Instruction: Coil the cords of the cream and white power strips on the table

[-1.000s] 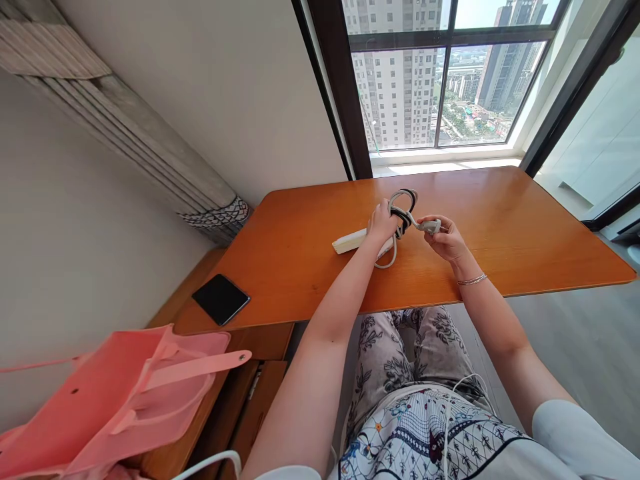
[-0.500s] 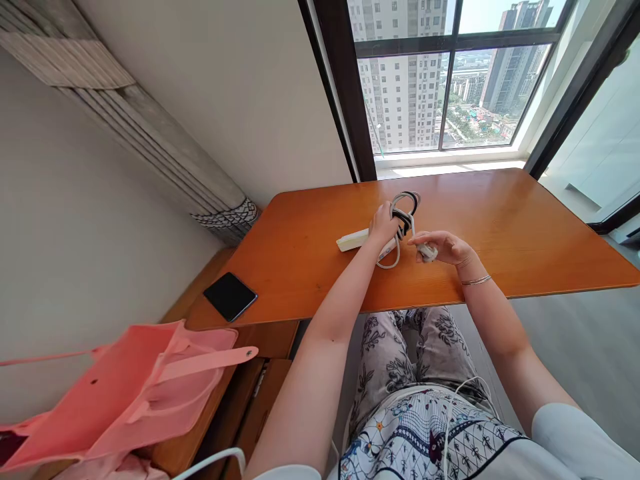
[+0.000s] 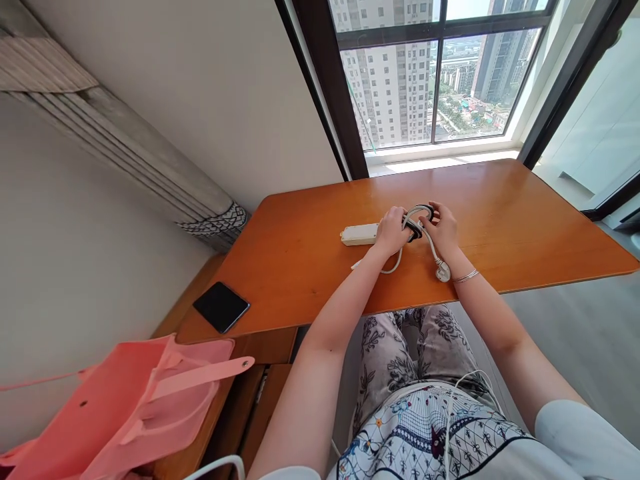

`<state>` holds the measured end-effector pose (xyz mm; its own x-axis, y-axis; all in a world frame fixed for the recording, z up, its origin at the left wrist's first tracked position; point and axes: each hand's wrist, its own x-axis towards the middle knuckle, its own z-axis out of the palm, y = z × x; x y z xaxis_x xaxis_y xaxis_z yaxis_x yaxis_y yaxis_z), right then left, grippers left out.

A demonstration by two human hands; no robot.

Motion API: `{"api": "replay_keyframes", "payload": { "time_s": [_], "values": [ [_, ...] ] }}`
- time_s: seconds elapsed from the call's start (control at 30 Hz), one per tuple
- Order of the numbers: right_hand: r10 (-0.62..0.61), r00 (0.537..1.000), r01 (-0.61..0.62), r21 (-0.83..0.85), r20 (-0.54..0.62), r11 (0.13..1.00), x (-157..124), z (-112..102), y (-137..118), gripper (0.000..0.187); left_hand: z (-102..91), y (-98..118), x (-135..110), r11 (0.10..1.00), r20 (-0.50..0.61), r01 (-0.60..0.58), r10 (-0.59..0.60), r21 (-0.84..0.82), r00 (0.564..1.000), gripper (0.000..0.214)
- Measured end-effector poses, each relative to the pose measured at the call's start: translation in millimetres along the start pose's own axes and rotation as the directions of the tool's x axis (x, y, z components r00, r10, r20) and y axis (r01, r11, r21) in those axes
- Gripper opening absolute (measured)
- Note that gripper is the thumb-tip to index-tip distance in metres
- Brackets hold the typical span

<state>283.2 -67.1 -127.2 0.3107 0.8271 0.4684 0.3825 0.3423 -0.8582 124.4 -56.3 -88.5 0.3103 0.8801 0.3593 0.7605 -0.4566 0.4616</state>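
A bundle of white and black cables [image 3: 414, 230] is gathered above the wooden table. My left hand [image 3: 393, 230] is closed around the bundle's left side. My right hand [image 3: 443, 227] pinches the upper right of the loops. From the bundle hangs a white plug [image 3: 443, 271], just below my right hand and beside the wrist. A white power strip [image 3: 360, 235] lies on the table, its right end hidden behind my left hand. A white cord end [image 3: 356, 265] shows next to my left forearm.
The orange-brown wooden table [image 3: 300, 267] stands against a window. A black tablet or phone [image 3: 221, 307] lies at its left edge. An open pink bag [image 3: 130, 393] sits lower left, beside wooden drawers [image 3: 265, 347].
My right hand has let go of the plug and moved up to the cable loops. The plug now hangs down. My left hand stays on the bundle, and the view has shifted slightly.
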Motion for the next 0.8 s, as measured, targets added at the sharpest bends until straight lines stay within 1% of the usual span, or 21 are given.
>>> {"api": "replay_keyframes", "payload": {
  "time_s": [0.1,0.2,0.3,0.43,0.5,0.6,0.7,0.8],
  "values": [
    [0.048,0.999,-0.047,0.072,-0.014,0.996,1.5,1.0,5.7,0.048,1.3,2.6,-3.1,1.0,-0.012,-0.012,0.011,-0.008,1.0,0.014],
    [0.061,0.998,-0.057,0.159,-0.019,0.986,2.5,1.0,6.3,0.045,-0.4,0.9,-2.8,0.997,-0.005,-0.029,0.029,-0.068,1.0,0.019],
    [0.077,0.996,-0.084,0.249,0.038,0.965,2.4,0.6,1.6,0.037,-6.0,-4.8,-0.1,0.982,0.005,-0.056,0.058,-0.179,0.998,0.027],
    [0.105,0.986,-0.151,0.418,0.131,0.896,0.7,0.7,-8.5,0.036,-14.4,-17.0,4.2,0.943,0.03,-0.081,0.096,-0.322,0.995,0.023],
    [0.126,0.977,-0.195,0.499,0.17,0.844,-0.2,1.5,-12.3,0.037,-15.4,-24.0,5.9,0.912,0.059,-0.061,0.092,-0.406,0.994,0.023],
    [0.188,0.953,-0.296,0.607,0.237,0.737,-0.5,3.0,-13.8,0.036,-12.0,-32.6,7.5,0.848,0.085,-0.02,0.077,-0.529,0.993,0.028],
    [0.257,0.914,-0.405,0.679,0.313,0.613,0.9,3.0,-11.5,0.032,-6.9,-36.5,7.9,0.798,0.092,0.003,0.066,-0.603,0.994,0.031],
    [0.302,0.866,-0.498,0.729,0.398,0.469,3.8,1.8,-8.0,0.036,-5.0,-35.7,7.1,0.772,0.092,0.0,0.077,-0.635,0.993,0.03]
  ]
}}
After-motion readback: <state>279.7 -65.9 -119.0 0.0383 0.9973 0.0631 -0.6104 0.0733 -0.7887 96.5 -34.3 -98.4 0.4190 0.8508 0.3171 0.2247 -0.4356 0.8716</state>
